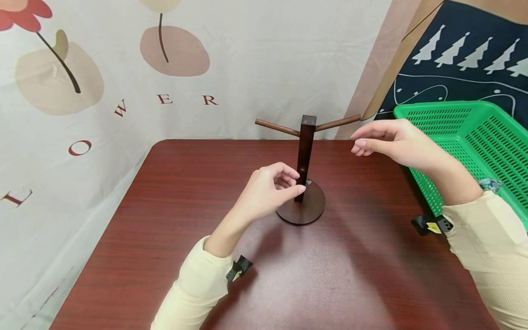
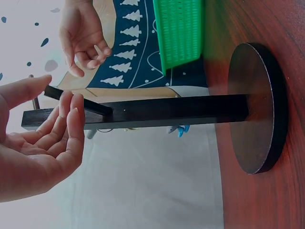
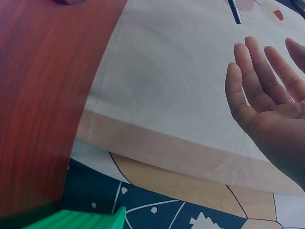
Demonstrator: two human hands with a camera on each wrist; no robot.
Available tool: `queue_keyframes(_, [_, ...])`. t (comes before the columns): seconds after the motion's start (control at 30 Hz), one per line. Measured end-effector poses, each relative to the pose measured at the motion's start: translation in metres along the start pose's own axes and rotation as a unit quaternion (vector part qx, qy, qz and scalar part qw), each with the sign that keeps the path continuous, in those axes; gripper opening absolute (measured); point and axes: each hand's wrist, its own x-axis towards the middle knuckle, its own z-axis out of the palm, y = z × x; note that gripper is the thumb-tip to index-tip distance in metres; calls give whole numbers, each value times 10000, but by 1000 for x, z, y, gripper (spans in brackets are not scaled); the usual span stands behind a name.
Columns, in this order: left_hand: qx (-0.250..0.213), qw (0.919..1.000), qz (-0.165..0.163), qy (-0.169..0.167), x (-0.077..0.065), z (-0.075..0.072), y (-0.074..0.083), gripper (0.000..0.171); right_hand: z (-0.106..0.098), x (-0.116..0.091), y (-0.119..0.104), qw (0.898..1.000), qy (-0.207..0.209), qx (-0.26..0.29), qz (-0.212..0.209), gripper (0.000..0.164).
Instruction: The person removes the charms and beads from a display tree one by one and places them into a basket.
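Note:
A dark wooden stand with a square post [image 1: 304, 151], a round base [image 1: 303, 213] and slim pegs [image 1: 277, 127] stands upright on the table. My left hand [image 1: 270, 190] is in front of the post, thumb and fingers loosely curved with a gap between them. In the left wrist view its fingertips overlap a dark peg [image 2: 97, 107]; whether they touch it I cannot tell. Raised to the right of the stand, my right hand [image 1: 402, 142] has relaxed fingers and holds nothing. The right wrist view shows its palm and spread fingers near one peg's tip [image 3: 235, 13], apart from it.
A green plastic basket [image 1: 462, 107] stands at the right side of the reddish-brown table [image 1: 198, 183]. Behind the table hangs a pale printed cloth [image 1: 264, 55]. Dark blue fabric with white trees [image 1: 470, 50] lies beyond the basket.

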Motion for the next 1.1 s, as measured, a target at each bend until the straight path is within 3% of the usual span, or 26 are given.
queue_keyframes(0.13, [1,9999,61,122,-1,-3,-2,17,1,0,0,10000,-13,-5,3,22])
queue_keyframes(0.73, [69,9996,275,-25,2,-11,-5,13,3,-2,6,9999,14,19,127,23])
queue_keyframes(1.1, [294,9994,179,93,11,-25,-14,13,6,-3,11,10000,12,41,59,22])
